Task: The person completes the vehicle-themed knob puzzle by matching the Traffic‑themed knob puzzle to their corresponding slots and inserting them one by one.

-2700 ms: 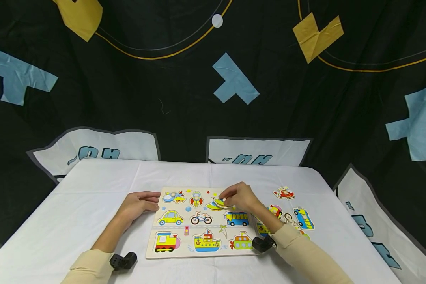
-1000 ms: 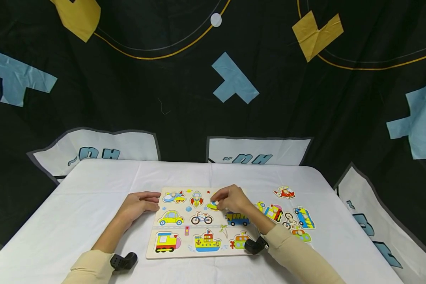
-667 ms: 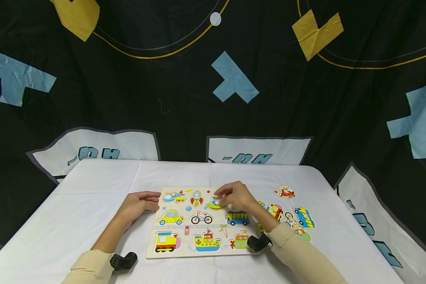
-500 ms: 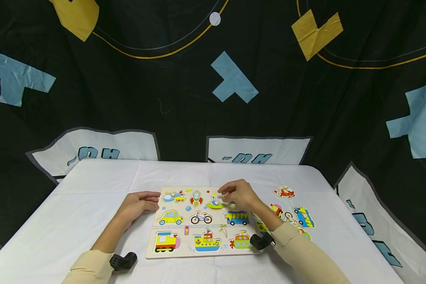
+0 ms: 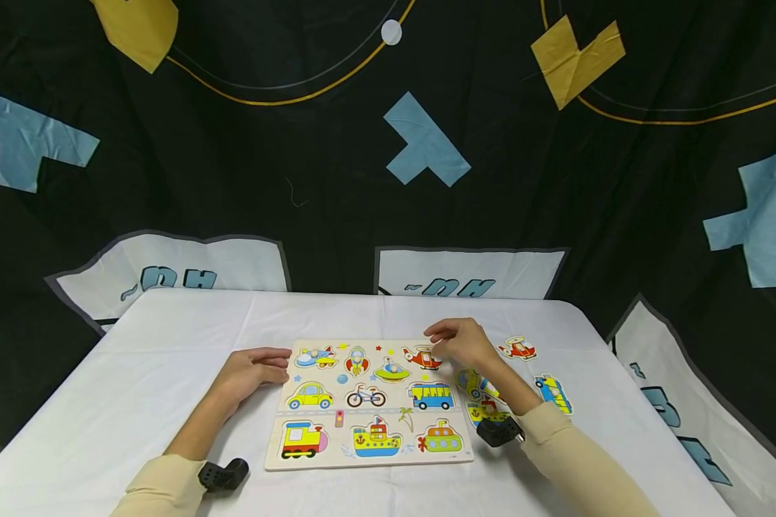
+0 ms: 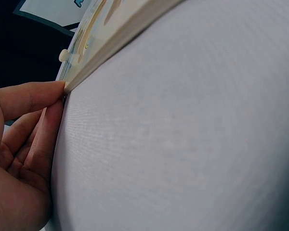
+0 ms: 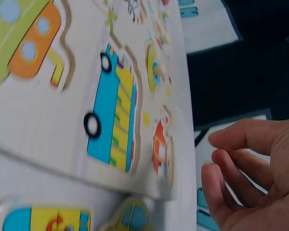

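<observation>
Wooden board (image 5: 362,413), rectangular; left hand (image 5: 252,370) touches it, fingers straight; right hand (image 5: 467,343) loosely curved.

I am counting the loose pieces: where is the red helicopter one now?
In the head view, the loose red helicopter lies on the white table, right of the puzzle board, beyond the loose bus.

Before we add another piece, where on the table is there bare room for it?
Bare cloth lies left of the left hand, and between the puzzle board and the table's far edge. Loose pieces crowd the area right of the board.
</observation>
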Tool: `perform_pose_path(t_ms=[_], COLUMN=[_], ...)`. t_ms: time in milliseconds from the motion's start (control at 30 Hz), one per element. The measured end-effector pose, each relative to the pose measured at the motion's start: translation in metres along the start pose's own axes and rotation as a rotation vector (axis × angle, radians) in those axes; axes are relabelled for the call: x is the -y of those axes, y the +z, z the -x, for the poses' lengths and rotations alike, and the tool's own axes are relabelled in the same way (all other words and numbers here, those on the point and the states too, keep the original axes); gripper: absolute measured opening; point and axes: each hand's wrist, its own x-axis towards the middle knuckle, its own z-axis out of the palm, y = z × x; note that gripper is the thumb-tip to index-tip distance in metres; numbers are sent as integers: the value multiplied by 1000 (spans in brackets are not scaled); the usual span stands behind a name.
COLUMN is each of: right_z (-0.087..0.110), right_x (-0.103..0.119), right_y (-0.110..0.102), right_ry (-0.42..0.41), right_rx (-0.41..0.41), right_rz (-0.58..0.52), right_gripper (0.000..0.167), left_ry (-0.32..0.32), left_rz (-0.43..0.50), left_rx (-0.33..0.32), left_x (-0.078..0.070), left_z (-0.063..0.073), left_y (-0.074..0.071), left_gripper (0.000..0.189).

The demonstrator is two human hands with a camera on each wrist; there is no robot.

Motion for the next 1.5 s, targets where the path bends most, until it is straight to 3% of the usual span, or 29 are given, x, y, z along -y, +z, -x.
perform_pose_path(t_ms=[567, 833, 1200, 1500], right_z=[12, 16, 20, 21], right_x=[-45, -64, -95, -113], right_y=[-59, -84, -101, -99], right_ry=[109, 206, 254, 328], right_rx=[-130, -185, -184, -203], right_rz=[53, 9, 3, 10], right_gripper=[37, 39, 41, 40], left_ry=[-3, 2, 4, -2], left_rz=[9, 3, 16, 15], left_rx=[0, 6, -1, -7], left_x=[0, -1, 1, 1], left_z=[0, 1, -1, 0], left_y=[-1, -1, 0, 0], left_gripper=[50, 50, 50, 50])
